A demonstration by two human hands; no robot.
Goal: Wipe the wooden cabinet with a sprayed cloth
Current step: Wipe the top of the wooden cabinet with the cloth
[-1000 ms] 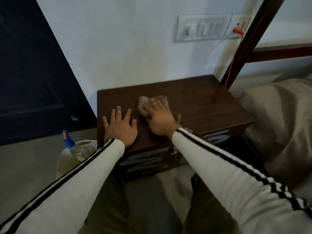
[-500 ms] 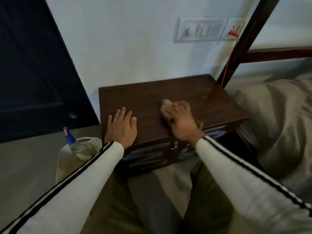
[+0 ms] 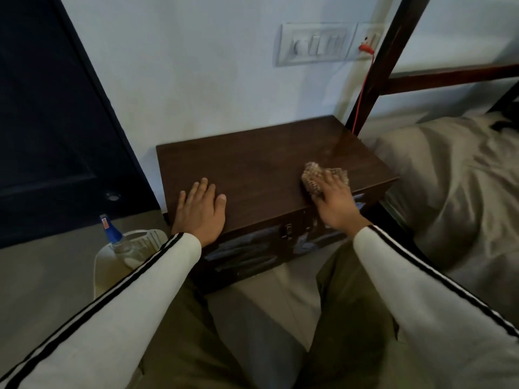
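The right hand (image 3: 335,203), fingers pressing the cloth (image 3: 317,178), has shifted toward the cabinet (image 3: 266,164) top's right front edge (right of centre frame). The left hand (image 3: 200,210) stays flat, fingers released.

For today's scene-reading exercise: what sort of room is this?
Most likely a bedroom: a bed with rumpled bedding sits beside a low wooden cabinet, a switch panel on the wall behind.

Dark smooth wooden cabinet (image 3: 264,161) under a nubby woven cloth (image 3: 314,178)
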